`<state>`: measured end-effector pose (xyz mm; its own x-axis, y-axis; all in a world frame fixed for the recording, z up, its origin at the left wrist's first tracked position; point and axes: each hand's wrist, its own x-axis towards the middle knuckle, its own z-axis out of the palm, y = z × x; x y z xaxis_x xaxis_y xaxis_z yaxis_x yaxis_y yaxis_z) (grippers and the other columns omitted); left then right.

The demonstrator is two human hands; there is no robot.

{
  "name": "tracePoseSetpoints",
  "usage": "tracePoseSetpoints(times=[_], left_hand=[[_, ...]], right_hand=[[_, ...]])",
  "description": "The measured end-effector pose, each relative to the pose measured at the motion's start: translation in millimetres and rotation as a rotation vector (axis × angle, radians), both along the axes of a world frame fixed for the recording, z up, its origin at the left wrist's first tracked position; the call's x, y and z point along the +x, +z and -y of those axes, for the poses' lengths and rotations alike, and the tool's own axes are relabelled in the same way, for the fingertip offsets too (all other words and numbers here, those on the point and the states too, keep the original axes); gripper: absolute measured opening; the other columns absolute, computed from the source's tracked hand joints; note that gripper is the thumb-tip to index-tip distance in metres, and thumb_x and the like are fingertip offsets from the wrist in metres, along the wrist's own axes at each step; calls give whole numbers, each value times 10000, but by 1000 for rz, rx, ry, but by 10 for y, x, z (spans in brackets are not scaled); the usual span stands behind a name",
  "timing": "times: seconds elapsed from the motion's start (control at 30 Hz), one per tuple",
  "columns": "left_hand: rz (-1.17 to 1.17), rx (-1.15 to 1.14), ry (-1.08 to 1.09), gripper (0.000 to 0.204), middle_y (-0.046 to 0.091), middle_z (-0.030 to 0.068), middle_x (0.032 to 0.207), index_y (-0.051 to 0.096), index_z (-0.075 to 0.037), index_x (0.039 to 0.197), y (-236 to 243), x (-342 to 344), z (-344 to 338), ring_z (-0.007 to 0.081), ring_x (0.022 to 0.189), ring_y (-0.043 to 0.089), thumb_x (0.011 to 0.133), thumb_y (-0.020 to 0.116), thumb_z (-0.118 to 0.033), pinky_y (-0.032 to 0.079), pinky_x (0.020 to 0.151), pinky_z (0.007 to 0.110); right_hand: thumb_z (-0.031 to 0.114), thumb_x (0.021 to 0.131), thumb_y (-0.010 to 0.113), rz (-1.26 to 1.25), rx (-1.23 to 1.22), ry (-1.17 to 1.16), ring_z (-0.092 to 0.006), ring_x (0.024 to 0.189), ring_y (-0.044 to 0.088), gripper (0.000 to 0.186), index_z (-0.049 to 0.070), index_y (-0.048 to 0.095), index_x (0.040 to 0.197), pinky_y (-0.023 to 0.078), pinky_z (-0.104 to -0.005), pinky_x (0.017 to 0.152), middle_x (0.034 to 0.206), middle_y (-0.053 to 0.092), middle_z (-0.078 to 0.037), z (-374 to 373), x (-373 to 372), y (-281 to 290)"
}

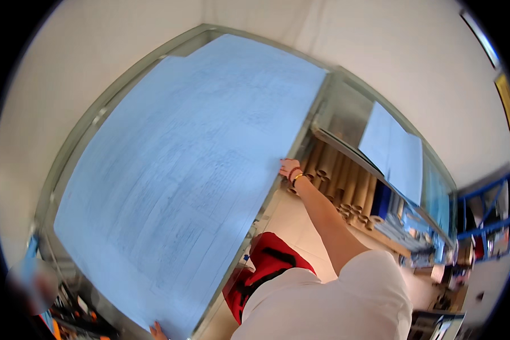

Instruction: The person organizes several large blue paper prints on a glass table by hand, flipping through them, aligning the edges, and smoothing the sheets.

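A large pale blue sheet [192, 175] with faint dark lines lies spread over a big framed table. My right hand [289, 168], with beaded bracelets at its wrist, is at the sheet's right-hand edge. Its fingers are closed on that edge, near the middle of the side. Low in the picture, my left hand [158, 331] touches the sheet's near corner. Only a few of its fingers show, and the rest is cut off by the lower edge.
The table's greenish frame [73, 141] runs along pale walls. To the right stands a glass-topped table with smaller blue sheets [392, 148]. Brown cardboard tubes [345, 181] are stacked beneath it. Blue shelving [487, 209] is farther right; dark and orange clutter [76, 311] sits lower left.
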<state>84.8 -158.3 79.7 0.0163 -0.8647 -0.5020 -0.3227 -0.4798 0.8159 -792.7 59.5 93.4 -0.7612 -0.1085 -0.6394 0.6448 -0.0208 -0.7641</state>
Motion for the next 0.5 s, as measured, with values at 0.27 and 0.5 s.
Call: tracePoseSetpoints(times=[0.27,0.5], left_hand=[[975,-473,-311,531,559,205,1207,493,25,1282,912,-785,234,315,1015,574,913,622,-334,483,882,423],[357,-836,-442,401,533,139,1283,455,-1,1319,1090,-2817,331,242,1085,552,969,542,-176,472,890,349]], right_hand=[[92,793,667,-746,866,-61,-308,906,650,370,18,580,1145,532,-389,802,991,673,-154,-1669,30,405],[80,728,734,-749,1489,-167,-341,1227,458,644,54,469,1314,440,-422,979,1301,507,-153,-3795,-489,879]])
